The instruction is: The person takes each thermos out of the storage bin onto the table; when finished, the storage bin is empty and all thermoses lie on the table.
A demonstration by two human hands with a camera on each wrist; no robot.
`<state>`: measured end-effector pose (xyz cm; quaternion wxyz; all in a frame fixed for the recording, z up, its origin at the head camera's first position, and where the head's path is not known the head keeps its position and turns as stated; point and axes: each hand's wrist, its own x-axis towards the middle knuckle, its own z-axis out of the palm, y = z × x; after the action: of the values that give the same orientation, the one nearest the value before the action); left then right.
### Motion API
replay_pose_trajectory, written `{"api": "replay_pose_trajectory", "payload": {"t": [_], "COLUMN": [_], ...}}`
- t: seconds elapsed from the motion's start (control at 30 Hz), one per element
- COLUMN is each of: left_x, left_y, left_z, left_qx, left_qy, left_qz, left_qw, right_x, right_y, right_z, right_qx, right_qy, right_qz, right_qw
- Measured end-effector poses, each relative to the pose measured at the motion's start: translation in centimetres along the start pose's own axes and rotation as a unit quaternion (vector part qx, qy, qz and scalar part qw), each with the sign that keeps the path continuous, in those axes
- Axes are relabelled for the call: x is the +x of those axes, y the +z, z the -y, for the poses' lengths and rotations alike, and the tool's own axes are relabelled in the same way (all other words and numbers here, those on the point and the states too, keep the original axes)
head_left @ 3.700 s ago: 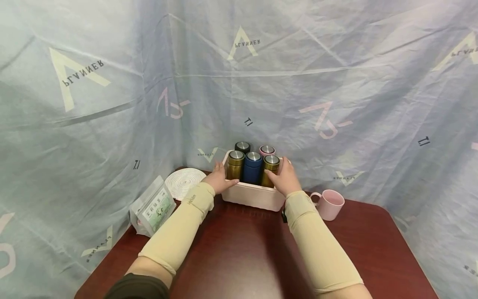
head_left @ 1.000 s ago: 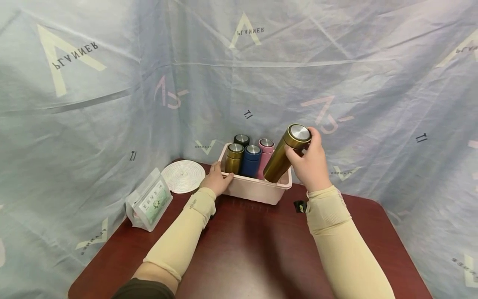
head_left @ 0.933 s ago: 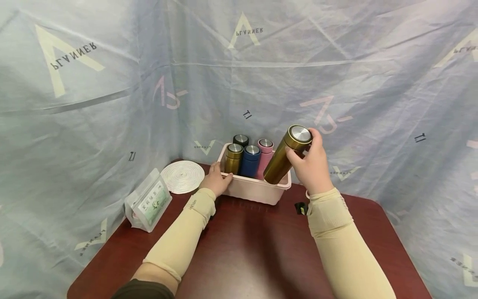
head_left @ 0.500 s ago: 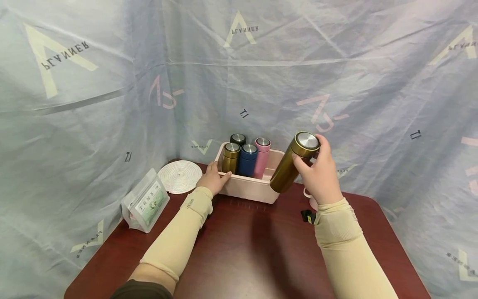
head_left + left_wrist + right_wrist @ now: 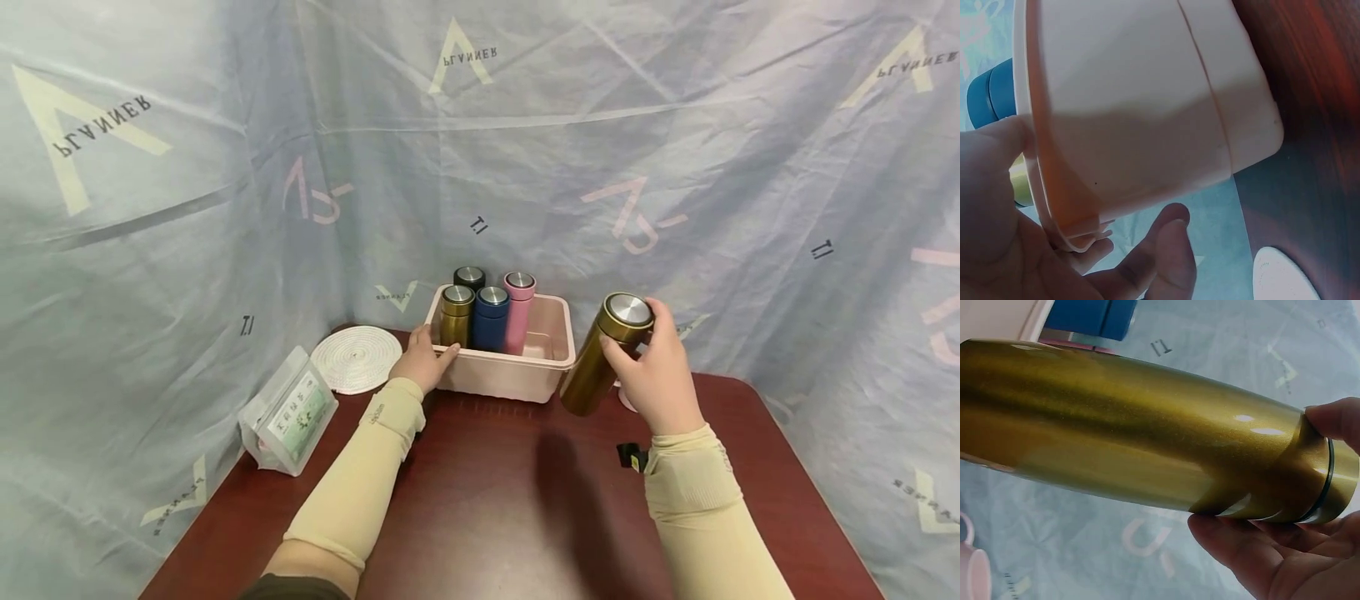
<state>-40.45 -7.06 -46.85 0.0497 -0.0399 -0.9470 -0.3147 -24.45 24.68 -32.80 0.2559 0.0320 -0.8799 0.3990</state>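
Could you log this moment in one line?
right hand: holds tilted gold bottle | left hand: grips pink bin | four bottles inside

Room lay along the surface (image 5: 472, 483) before the bin (image 5: 498, 379) and inside its right end; four standing bottles (image 5: 491, 325) blocked the rest.

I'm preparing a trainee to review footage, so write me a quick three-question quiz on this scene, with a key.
1. How many bottles stand in the pink bin?
2. True or false: the left hand grips the standing pouch.
3. The right hand holds a tilted bottle coloured: A) pink, B) gold, C) black.

Key: 1. Four. 2. False; it grips the bin's rim. 3. B.
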Motion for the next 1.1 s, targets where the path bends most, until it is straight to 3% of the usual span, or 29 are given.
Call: {"api": "replay_pose_trajectory", "payload": {"t": [0.37,0.6,0.83,1.1], "left_x": [0.1,-0.1,-0.1,0.1], "left_y": [-0.3,-1.0,-1.2,-0.9], "left_z": [-0.3,-0.9,-1.0,-0.6], "left_qx": [0.011,0.011,0.011,0.018], "left_qy": [0.004,0.001,-0.002,-0.007], "left_qz": [0.005,0.009,0.000,0.009], "left_qw": [0.9999,0.9999,0.9999,0.9998], "right_x": [-1.1,-2.4,-3.2,-3.5], "right_y": [0.1,0.4,1.1,1.5], "right_z": [-2.8,-5.6,-8.3,-9.8], "right_qx": [0.003,-0.035,-0.052,-0.048], "right_qy": [0.021,0.053,0.059,0.083], "right_qz": [0.021,0.001,-0.019,-0.007], "right_qw": [0.9996,0.9980,0.9967,0.9954]}}
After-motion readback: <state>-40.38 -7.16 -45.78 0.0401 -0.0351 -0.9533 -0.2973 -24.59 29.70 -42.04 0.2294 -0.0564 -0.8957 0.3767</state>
